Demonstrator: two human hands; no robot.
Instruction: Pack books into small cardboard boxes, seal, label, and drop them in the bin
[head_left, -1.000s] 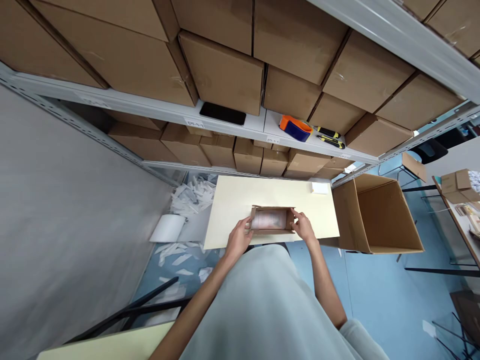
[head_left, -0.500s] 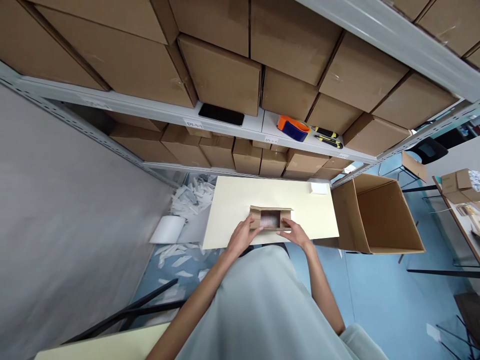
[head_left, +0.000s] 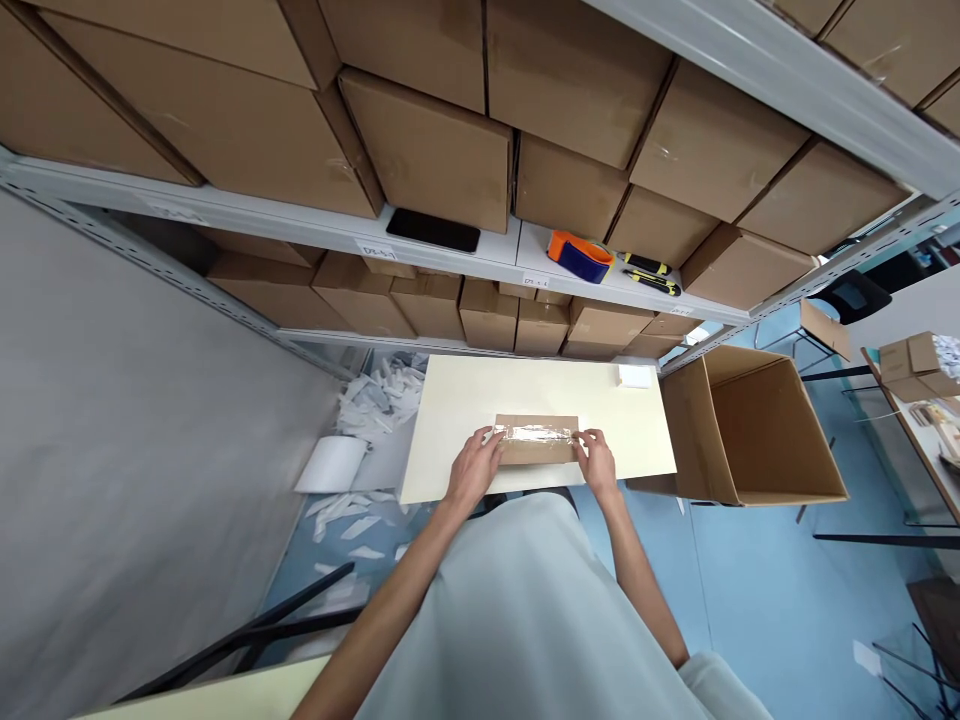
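A small cardboard box [head_left: 537,453] lies on the cream table in front of me. A shiny strip of clear tape [head_left: 534,434] runs lengthwise along its upper face, and no opening shows. At the box's left end, my left hand [head_left: 474,468] grips the edge with bent fingers. My right hand [head_left: 597,462] closes on the opposite end, thumb at the near corner and fingertips by the tape's end. What lies inside the box is hidden.
A small white item [head_left: 634,376] sits at the back right of the cream table [head_left: 457,395]. A large open carton [head_left: 765,430] stands to the right. The shelf ahead carries a black phone-like slab [head_left: 433,229], an orange-and-blue tape dispenser [head_left: 580,256] and cutters [head_left: 652,281]. White scraps [head_left: 382,400] lie left.
Half a second ago the box's opening faced up, with something pale and blurred inside. Now a taped face is uppermost, and both hands have shifted to the ends of the box.
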